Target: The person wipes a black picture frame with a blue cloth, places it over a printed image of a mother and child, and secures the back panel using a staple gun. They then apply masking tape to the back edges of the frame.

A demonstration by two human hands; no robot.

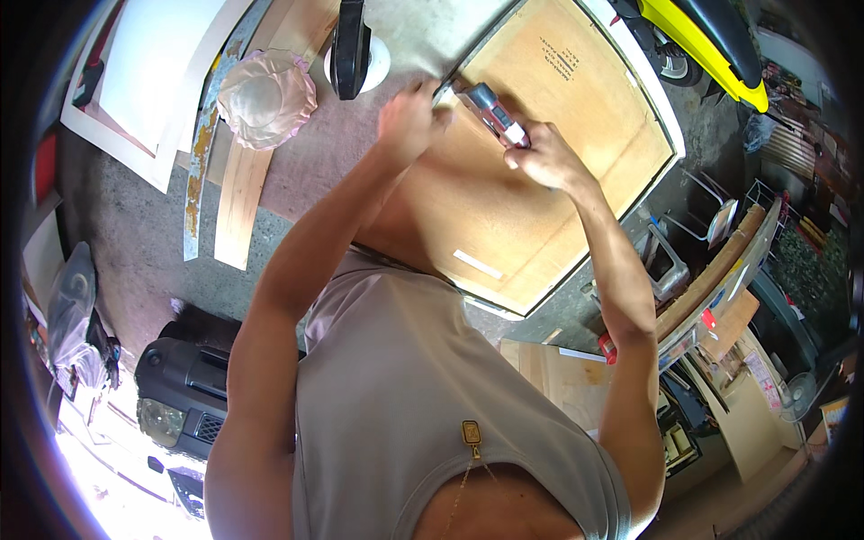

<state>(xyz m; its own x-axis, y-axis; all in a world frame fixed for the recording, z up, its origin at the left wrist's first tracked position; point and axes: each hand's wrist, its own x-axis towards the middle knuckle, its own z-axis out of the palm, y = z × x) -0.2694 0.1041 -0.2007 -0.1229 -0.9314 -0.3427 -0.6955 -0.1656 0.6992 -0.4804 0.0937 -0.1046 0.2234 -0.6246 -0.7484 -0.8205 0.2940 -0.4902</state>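
A large tan wooden panel with dark edging, a white outer rim and printed marks lies in front of me. My right hand is closed around a short hand tool with a dark rounded end and a grey-and-red body. I cannot make out its exact kind. The tool is over the panel near its far left edge, pointing toward my left hand. That hand is at the same edge, its fingers bent and smeared by motion. Whether it grips anything there cannot be seen.
On the left, a pinkish ruffled glass shade lies by a wooden plank and a paint-chipped strip. A black object stands beyond them. A black case is at lower left. A grey stool stands to the right.
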